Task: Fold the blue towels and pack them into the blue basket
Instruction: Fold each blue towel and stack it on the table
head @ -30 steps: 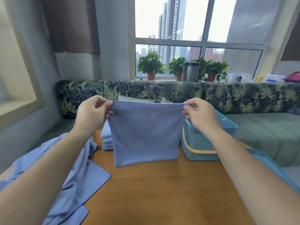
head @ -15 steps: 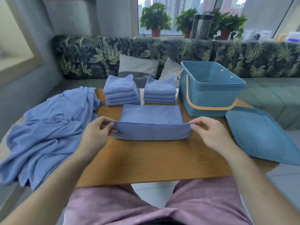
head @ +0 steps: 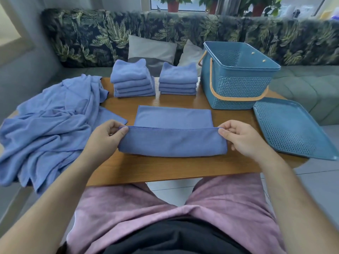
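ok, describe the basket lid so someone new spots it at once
Start at the wooden table. The basket stands at its far right; the lid lies flat just right of it, nearer the person. It is the only flat, perforated plastic piece: the other blue things are cloth or the upright basket.

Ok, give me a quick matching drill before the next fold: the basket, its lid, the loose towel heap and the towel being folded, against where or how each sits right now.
Things:
1. blue basket
2. basket lid
3. heap of unfolded towels
4. towel being folded

States:
A. lies flat at the right edge of the table
B. pinched at two corners by the left hand and right hand
C. stands open at the table's far right
D. sprawls over the table's left side

Pairs: 1-C, 2-A, 3-D, 4-B
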The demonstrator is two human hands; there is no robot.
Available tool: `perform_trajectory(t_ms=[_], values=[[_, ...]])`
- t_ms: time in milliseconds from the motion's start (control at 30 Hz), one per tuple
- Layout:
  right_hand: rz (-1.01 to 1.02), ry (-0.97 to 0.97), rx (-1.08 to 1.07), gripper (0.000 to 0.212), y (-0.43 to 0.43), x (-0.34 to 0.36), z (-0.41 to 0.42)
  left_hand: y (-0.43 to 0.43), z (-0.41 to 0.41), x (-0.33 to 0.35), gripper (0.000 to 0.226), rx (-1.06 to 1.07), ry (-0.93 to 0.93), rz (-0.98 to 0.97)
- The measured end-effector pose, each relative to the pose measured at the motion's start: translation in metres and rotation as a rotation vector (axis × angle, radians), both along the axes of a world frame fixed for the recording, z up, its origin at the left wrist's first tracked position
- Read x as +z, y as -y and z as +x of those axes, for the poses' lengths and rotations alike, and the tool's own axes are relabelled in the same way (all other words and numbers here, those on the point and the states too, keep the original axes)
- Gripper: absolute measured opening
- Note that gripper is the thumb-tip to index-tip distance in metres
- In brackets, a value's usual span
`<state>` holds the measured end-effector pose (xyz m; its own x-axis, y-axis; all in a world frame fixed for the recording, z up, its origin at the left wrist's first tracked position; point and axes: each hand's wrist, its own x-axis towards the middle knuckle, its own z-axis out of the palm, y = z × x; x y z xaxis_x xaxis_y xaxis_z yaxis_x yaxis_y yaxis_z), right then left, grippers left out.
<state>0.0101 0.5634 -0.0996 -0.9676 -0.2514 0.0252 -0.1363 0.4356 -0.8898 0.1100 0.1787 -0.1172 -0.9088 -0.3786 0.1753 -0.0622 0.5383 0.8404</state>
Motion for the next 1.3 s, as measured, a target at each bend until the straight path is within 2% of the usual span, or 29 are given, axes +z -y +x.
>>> perform_trajectory(t_ms=[133, 200, 433, 633, 867, 1067, 1133, 1200, 1267, 1300], values=[[-0.017, -0.066, -0.028, 0.009, -0.003, 0.005, -0.006, -0.001, -0.008, 0.008, 0.013, -0.037, -0.029, 0.138], [0.001, -0.087, -0.051, 0.008, 0.002, 0.005, -0.013, -0.003, -0.019, 0.014, 0.012, -0.039, -0.033, 0.142], [0.142, -0.138, -0.175, 0.007, 0.022, -0.01, -0.063, -0.002, -0.085, 0.016, 0.015, -0.004, -0.007, 0.033], [0.353, -0.113, -0.208, 0.015, 0.035, -0.034, -0.104, -0.001, -0.133, -0.013, 0.017, 0.092, 0.086, -0.11], [0.5, -0.117, -0.306, 0.027, 0.041, -0.053, -0.118, -0.001, -0.148, -0.036, 0.019, 0.134, 0.09, -0.217], [0.573, -0.046, -0.318, 0.027, 0.046, -0.046, -0.119, 0.001, -0.155, -0.033, 0.023, 0.12, 0.126, -0.315], [0.638, -0.026, -0.32, 0.026, 0.05, -0.036, -0.111, -0.006, -0.151, -0.03, 0.025, 0.156, 0.111, -0.43], [0.788, -0.133, -0.361, 0.031, 0.059, -0.027, -0.098, -0.023, -0.142, -0.028, 0.025, 0.187, 0.0, -0.629], [0.886, -0.349, -0.387, 0.032, 0.079, -0.025, -0.079, -0.052, -0.134, -0.028, 0.023, 0.066, -0.168, -0.703], [0.868, -0.435, -0.342, 0.031, 0.094, -0.027, -0.068, -0.067, -0.132, -0.029, 0.025, -0.032, -0.213, -0.7]])
